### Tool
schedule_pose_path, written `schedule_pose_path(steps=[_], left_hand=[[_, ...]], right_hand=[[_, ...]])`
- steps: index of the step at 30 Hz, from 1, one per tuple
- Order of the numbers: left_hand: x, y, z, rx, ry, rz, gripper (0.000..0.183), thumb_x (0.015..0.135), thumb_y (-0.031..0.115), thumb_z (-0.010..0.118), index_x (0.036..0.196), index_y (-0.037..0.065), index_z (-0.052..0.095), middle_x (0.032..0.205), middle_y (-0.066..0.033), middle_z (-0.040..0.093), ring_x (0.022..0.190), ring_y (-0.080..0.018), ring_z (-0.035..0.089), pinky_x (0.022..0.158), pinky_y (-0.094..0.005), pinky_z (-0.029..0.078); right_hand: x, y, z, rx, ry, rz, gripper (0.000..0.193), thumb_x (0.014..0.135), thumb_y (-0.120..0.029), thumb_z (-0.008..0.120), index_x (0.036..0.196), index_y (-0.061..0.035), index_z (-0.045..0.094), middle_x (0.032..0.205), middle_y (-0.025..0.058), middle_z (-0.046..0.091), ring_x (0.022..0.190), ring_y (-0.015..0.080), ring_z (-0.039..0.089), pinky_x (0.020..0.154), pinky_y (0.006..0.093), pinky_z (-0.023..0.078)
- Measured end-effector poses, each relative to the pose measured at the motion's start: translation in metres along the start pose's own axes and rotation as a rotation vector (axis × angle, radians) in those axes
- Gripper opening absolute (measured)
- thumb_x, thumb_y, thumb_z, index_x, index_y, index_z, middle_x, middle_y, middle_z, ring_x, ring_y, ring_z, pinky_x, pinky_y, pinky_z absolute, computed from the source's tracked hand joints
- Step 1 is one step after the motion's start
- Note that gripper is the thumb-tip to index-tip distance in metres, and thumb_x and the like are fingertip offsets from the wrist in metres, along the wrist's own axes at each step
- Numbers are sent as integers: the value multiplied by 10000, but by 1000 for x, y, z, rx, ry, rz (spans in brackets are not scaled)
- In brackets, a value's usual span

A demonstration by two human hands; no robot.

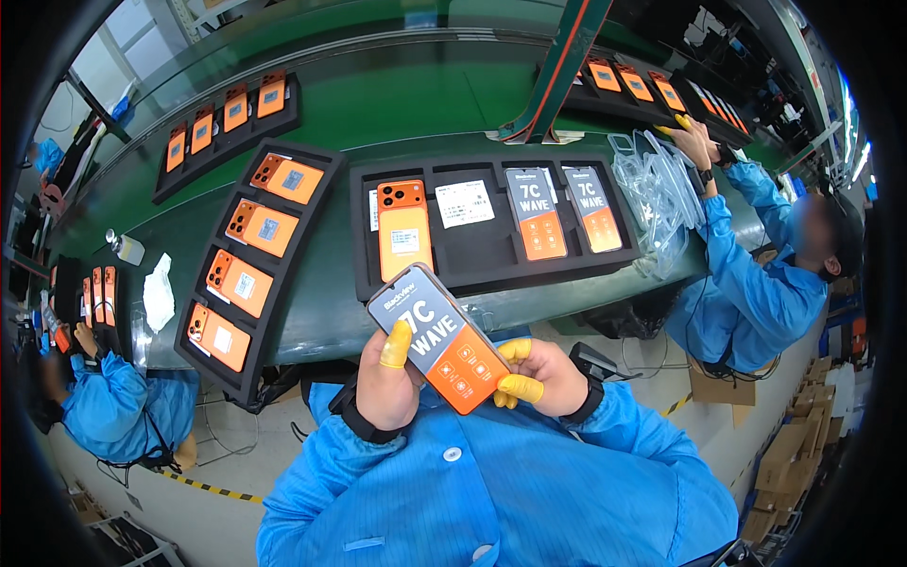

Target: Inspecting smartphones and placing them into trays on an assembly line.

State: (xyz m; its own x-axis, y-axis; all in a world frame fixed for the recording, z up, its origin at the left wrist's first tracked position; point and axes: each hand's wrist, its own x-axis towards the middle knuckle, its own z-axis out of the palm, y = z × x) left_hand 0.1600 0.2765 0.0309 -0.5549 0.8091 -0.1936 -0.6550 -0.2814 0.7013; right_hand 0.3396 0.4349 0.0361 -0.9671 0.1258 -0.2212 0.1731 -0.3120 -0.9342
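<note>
We hold an orange phone in the lower middle of the frame, screen side up with a grey and orange film across it. Our left hand grips its left edge, fingers wrapped behind and the thumb, in a yellow finger cot, pressed on the front. Our right hand closes on the lower right corner, its fingertips also capped in yellow. Both wrists come out of blue sleeves.

Just above the phone, at the centre of the frame, a black foam tray lies on the green conveyor belt; it carries one phone back up and two face up. To the left, a second black tray holds four orange phones back up. At the upper right, a co-worker's hand reaches over a heap of clear plastic bags.
</note>
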Motion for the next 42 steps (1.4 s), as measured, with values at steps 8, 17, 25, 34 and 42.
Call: schedule_pose_path(steps=[8, 17, 25, 34, 42], left_hand=[[-4, 1, 3, 84, 37, 33, 390, 1037, 336, 495, 1263, 21, 537, 1182, -88, 650, 1085, -201, 639, 983, -359, 488], [-4, -2, 11, 188, 40, 123, 369, 1047, 297, 489, 1246, -11, 525, 1154, -99, 642, 1069, -210, 631, 947, -372, 495], [-8, 4, 10, 245, -60, 141, 425, 1023, 311, 528, 1325, 21, 454, 1197, -104, 607, 1091, -226, 635, 879, -375, 568], [-2, -3, 27, 182, -1, 141, 394, 1048, 319, 455, 1325, 38, 450, 1195, -132, 618, 1048, -257, 675, 839, -415, 608], [-1, -8, 24, 158, 7, 171, 364, 1056, 313, 451, 1316, 58, 472, 1193, -112, 629, 1023, -222, 673, 843, -394, 595]], right_hand=[[3, 2, 2, 115, 32, 16, 195, 984, -142, 621, 1116, 1, 608, 873, 60, 658, 726, 103, 627, 637, 240, 503], [4, 15, -5, 141, 59, 109, 150, 1000, -196, 592, 952, -55, 611, 787, 34, 654, 652, 95, 612, 563, 234, 476], [12, 18, 0, 384, 186, 63, 197, 1001, -227, 587, 892, -63, 602, 631, 16, 566, 495, 103, 526, 464, 250, 433], [2, 24, -1, 243, 21, -12, 174, 994, -220, 589, 1015, -48, 582, 843, 28, 614, 626, 94, 582, 530, 223, 453], [9, 21, 3, 132, 20, -29, 206, 996, -250, 597, 979, -45, 595, 812, 19, 609, 622, 81, 571, 542, 223, 460]])
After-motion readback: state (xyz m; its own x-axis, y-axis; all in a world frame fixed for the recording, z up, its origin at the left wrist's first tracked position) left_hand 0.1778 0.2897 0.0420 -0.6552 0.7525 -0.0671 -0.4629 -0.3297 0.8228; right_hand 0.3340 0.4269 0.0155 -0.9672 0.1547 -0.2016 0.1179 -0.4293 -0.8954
